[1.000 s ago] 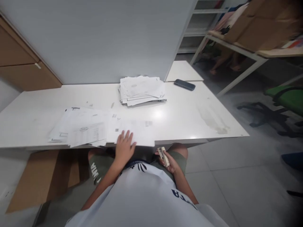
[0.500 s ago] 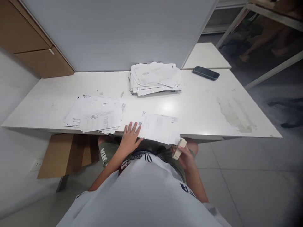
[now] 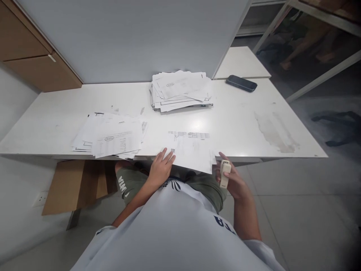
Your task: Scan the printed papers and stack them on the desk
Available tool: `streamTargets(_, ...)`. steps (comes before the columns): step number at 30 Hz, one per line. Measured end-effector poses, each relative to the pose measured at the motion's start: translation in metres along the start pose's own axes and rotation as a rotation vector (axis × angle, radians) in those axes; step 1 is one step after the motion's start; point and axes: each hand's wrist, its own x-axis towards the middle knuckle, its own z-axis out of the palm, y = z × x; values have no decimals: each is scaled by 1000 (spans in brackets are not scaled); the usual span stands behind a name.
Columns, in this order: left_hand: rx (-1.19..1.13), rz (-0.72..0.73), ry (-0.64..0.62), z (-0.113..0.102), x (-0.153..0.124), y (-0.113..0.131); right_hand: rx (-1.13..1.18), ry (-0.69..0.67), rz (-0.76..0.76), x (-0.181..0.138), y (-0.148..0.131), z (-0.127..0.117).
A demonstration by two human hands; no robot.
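Note:
My left hand (image 3: 161, 166) rests with fingers outstretched on the left side of some printed sheets (image 3: 191, 152), beside a small square code. These sheets overhang the front edge of the white table. Just off their right corner, my right hand (image 3: 232, 178) is closed around a small cream-coloured stapler (image 3: 225, 174), held upright with its index finger extended toward the table edge. A loose, fanned pile of printed papers (image 3: 117, 133) with an oval stamp lies to the left of my left hand.
A thick paper stack (image 3: 182, 88) stands at the back against a grey panel (image 3: 135, 41). A dark phone (image 3: 241, 83) lies at the back right of the table (image 3: 234, 124). Cardboard boxes (image 3: 62, 73) are at the far left, and an open carton (image 3: 67, 184) sits below. Another person's legs (image 3: 301, 47) show at upper right.
My right hand has moved right, away from the sheets' corner, turning the stapler more upright. My left hand and the sheets have shifted slightly right. The camera view has also shifted a little.

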Motion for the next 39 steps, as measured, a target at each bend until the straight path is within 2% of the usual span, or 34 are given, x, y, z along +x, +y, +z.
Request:
streamTargets(5,-41,-17,-73,2,7,10,-219,-81,111,5,-1,-1)
streamTargets(8,-162,-33,-101,-5,8,8,-390,-73,81,7,-10,5)
streamTargets(10,-278,-120,-81,-9,11,3,-566,-66,26,8,-22,12)
streamTargets(12,-356,-276,-25,-10,21,-1,-758,-79,-69,7,-36,22)
streamTargets(15,-439,-478,60,-5,51,-7,-1048,-85,-325,8,-51,41)
streamTargets(18,-720,-569,92,-2,90,-19,-1348,-140,-616,10,-56,58)
streamTargets(21,-1105,-484,103,-7,120,-37,-1521,-265,-959,14,-61,66)
streamTargets(24,-1365,-328,67,-13,132,-53,-1573,-381,-1310,16,-71,66)
streamTargets(28,-1547,-207,-70,-16,133,-58,-1587,-459,-1582,18,-80,63)
streamTargets(31,-1564,-150,-127,-15,126,-46,-1570,-490,-1660,19,-80,61)
streamTargets(33,-1610,-123,-88,-15,118,-37,-1547,-466,-1673,20,-78,60)
streamTargets(36,-1681,-165,130,-17,101,-30,-1468,-385,-1612,20,-71,56)
streamTargets(39,-1634,-276,358,-22,83,-35,-1363,-259,-1410,23,-59,52)
